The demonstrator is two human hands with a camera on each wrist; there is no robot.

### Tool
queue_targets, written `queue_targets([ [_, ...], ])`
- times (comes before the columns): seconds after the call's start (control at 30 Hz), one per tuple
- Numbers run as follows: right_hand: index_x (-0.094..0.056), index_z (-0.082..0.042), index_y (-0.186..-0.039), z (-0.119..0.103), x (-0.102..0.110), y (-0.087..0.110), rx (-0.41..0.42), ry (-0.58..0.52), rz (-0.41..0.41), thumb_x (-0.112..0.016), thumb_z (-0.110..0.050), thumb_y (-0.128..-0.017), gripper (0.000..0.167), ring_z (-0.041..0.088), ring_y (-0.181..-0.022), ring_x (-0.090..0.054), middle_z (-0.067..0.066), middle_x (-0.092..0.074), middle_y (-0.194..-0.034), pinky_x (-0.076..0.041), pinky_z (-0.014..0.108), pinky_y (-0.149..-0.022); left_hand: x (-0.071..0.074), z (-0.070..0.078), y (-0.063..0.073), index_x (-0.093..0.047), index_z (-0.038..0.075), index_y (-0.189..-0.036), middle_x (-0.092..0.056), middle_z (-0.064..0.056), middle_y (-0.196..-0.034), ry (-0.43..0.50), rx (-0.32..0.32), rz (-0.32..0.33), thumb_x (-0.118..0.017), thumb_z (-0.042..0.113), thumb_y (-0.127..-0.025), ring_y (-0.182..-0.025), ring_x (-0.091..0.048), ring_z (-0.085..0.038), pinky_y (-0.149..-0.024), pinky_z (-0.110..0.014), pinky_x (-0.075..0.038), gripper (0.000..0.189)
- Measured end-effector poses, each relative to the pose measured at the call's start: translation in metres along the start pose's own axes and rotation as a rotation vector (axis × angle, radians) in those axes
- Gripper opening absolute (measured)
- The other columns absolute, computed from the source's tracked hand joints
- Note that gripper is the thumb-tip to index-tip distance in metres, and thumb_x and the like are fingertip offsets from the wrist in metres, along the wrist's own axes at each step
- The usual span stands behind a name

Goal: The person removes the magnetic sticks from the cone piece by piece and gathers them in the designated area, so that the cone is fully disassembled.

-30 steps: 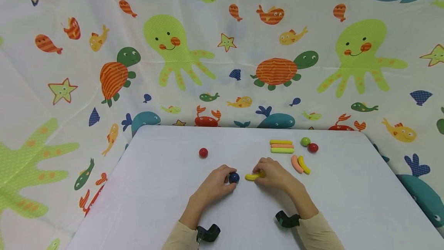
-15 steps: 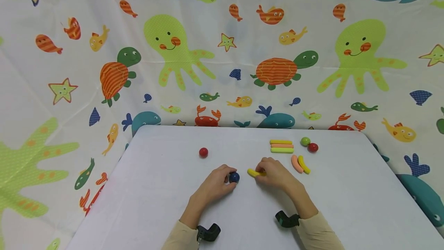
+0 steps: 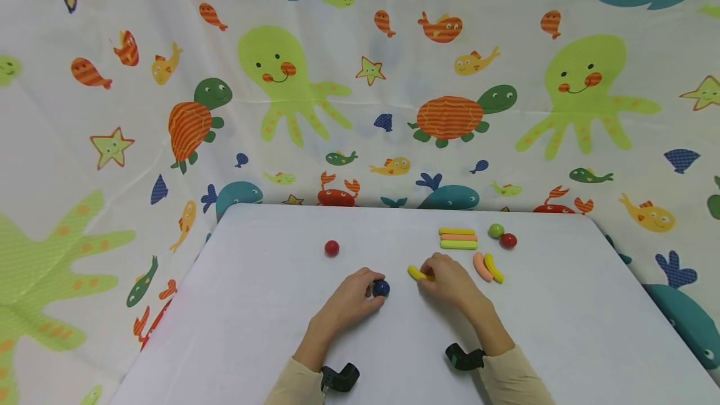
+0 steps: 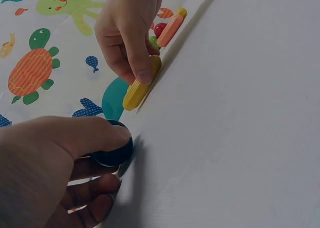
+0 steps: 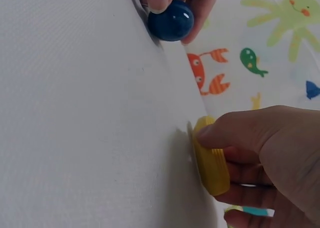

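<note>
My left hand point(image 3: 354, 292) pinches a glossy dark blue ball point(image 3: 381, 288) between thumb and fingers at the middle of the white table. To its right, my right hand point(image 3: 448, 280) holds a short, curved yellow piece point(image 3: 414, 272) shaped like a small banana. Its rounded left end sticks out toward the ball, and the fingers hide the other end in the head view. Ridges run along the yellow piece point(image 5: 215, 170) in the right wrist view, where the thumb presses its top. A gap of table separates the ball from the yellow piece.
A red ball point(image 3: 332, 248) sits farther back on the left. Yellow, pink and green sticks point(image 3: 458, 237) lie side by side at the back right, near a green ball point(image 3: 495, 230) and another red ball point(image 3: 508, 241). Curved pink point(image 3: 482, 266) and yellow point(image 3: 494, 268) pieces lie beyond my right hand.
The yellow piece has turned in my right hand, its free end swinging away from me and slightly right. My left hand keeps its hold on the blue ball, in place.
</note>
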State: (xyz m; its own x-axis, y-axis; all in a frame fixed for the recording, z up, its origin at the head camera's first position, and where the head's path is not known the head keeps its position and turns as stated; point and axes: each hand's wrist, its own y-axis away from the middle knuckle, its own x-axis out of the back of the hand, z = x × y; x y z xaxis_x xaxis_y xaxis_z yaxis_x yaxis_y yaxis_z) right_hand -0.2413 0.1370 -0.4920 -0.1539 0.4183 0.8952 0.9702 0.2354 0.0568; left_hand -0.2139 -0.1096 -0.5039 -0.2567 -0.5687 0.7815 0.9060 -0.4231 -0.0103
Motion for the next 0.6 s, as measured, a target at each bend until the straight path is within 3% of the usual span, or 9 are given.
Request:
queue_targets([
  [0.2,-0.072,-0.007,-0.102,0.008,-0.001,0.001,-0.077,-0.027,0.034,-0.076,-0.023,-0.086,0.023,0.017,-0.086,-0.056,0.003,-0.063,-0.093,-0.055,0.039,-0.089,-0.002,-0.001,-0.001,-0.064,0.011,-0.130,-0.064,0.000,-0.110,0.001,0.009,-0.002,-0.072,0.026,-0.091,-0.089,-0.053,-0.009,-0.078,-0.022,-0.051,0.042],
  [0.6,-0.073,-0.005,-0.101,0.020,0.004,0.003,-0.112,-0.012,0.093,-0.076,-0.025,-0.086,0.025,0.018,-0.082,-0.054,0.005,-0.063,-0.090,-0.054,0.039,-0.083,-0.002,-0.002,-0.002,-0.065,0.010,-0.128,-0.063,0.001,-0.107,0.008,-0.007,0.007,-0.072,0.025,-0.091,-0.086,-0.053,-0.009,-0.075,-0.022,-0.049,0.041],
])
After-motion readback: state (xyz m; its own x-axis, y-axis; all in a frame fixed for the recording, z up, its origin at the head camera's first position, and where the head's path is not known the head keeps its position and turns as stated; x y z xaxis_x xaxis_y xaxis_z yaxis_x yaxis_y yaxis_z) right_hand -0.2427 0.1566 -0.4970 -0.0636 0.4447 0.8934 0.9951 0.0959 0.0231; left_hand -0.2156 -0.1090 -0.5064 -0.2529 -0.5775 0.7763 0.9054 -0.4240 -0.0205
